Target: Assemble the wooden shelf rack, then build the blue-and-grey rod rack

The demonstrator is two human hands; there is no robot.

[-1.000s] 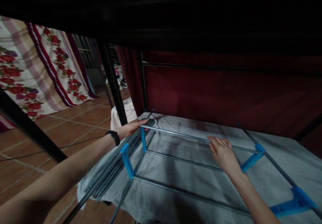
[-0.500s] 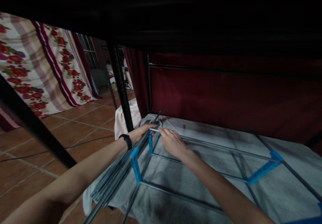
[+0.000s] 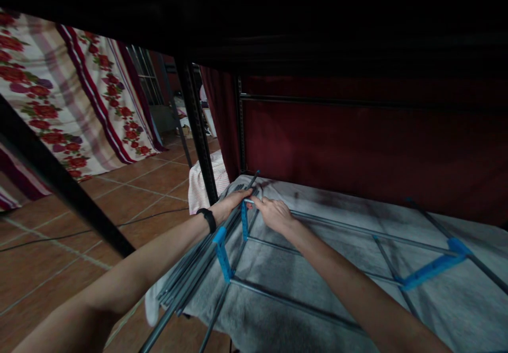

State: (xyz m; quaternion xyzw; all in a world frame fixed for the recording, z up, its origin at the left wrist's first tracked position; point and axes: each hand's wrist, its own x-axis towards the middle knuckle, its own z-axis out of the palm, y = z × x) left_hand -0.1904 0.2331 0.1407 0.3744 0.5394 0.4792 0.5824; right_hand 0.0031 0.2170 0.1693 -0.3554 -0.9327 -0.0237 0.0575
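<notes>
My left hand, with a black band at the wrist, is closed at the top of an upright blue plastic connector. My right hand is closed around the near end of a long grey metal tube, its fingertips almost touching my left hand. Where tube and connector meet is partly hidden by the fingers. A second blue connector stands nearer to me and joins lower tubes. Farther right, a slanted blue connector links the same tube frame.
Several loose grey tubes lie bundled along the left edge of the grey cloth. Black posts and a dark shelf overhead enclose the work surface. Behind hangs a dark red cloth; a floral curtain hangs left.
My hands have drawn closer together, and less of the tube shows between them. The view has shifted slightly, so the scene sits a little farther right.
</notes>
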